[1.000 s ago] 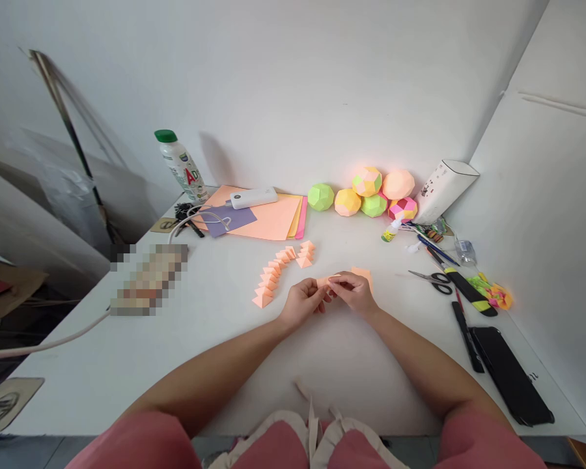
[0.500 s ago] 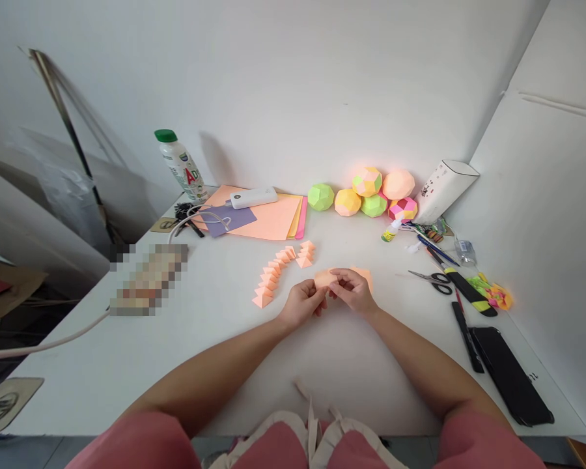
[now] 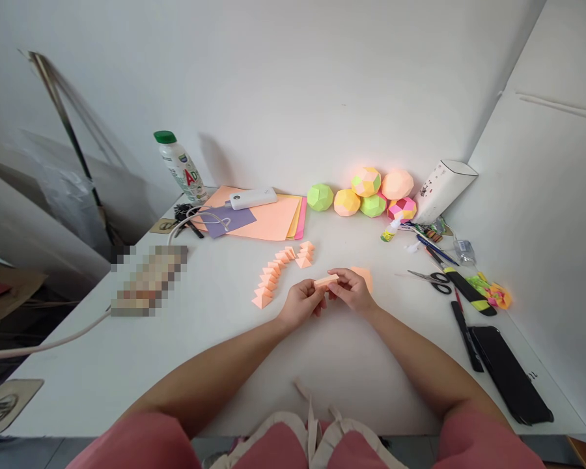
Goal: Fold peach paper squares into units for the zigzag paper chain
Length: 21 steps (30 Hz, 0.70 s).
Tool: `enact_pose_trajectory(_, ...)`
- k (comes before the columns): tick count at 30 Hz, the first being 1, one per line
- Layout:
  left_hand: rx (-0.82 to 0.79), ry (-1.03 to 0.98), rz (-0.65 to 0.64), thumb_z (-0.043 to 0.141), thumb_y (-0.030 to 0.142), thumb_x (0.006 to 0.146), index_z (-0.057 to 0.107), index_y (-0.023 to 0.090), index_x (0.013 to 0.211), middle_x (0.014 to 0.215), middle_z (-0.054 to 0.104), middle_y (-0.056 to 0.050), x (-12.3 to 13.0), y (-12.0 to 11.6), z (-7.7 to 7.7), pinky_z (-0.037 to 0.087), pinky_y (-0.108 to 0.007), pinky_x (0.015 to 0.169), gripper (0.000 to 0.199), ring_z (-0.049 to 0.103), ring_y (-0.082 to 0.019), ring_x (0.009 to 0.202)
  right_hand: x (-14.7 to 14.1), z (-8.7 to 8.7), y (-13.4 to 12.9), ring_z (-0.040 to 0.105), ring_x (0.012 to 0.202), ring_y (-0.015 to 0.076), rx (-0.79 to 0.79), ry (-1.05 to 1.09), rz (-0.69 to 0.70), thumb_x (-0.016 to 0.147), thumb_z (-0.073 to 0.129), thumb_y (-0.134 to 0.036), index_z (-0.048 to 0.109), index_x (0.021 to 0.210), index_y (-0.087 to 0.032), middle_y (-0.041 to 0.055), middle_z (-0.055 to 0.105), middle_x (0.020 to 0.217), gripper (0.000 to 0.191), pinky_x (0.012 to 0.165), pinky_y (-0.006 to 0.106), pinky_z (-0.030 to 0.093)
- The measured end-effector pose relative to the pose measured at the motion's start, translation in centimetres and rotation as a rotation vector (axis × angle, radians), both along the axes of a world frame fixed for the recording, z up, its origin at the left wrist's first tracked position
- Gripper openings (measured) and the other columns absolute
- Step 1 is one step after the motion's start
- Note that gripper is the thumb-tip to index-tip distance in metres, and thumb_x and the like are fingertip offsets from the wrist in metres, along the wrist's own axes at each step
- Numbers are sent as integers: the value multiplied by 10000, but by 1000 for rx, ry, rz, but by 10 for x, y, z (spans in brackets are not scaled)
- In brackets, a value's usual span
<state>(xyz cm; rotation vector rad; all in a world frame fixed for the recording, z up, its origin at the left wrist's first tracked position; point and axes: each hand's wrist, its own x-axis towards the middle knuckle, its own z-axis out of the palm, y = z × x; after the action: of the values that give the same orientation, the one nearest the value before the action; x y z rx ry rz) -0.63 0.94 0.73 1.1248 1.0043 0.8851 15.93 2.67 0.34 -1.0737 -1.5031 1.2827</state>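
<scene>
Between my two hands is a small piece of peach paper [image 3: 325,281], bent along a fold so a narrow strip faces up. My left hand [image 3: 300,301] pinches its left end, fingers curled beneath. At its right end, my right hand [image 3: 352,290] grips it between thumb and fingers. Beside the right hand lies more peach paper [image 3: 362,277], partly covered by that hand. Just beyond the left hand, a curved row of folded peach paper pieces [image 3: 272,273] rests on the table, with a shorter stack of the same pieces [image 3: 305,255] near its far end.
Several paper balls [image 3: 366,182] sit against the wall. Coloured sheets [image 3: 268,221] lie at the back under a white power bank [image 3: 252,198], near a bottle [image 3: 180,166]. To the right are a glue bottle [image 3: 389,231], scissors [image 3: 432,279], a utility knife [image 3: 469,292] and a black case [image 3: 510,374].
The paper in my hands has gone from a flatter, wider face to a narrow folded strip. Both hands stay in nearly the same place.
</scene>
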Motion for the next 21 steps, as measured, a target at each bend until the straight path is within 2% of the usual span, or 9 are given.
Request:
enact_pose_trajectory(9,-8,-7,24,559,483,758,485,162,693,583,603,-1,0,-1,0,363,-203,418,335,518,-89,426,-2,0,0,591,524,121,-27,34,-17,744,638,-316,603,881,-181,7,664,676,196,548,271,507)
enact_pose_trajectory(21,-1,15,-21,560,453,763,492,156,722,598,601,-2,0,1,-3,377,-204,432,307,524,-91,447,0,-4,3,575,496,119,-49,65,-2,719,662,-327,607,805,-172,-2,640,633,186,512,262,491)
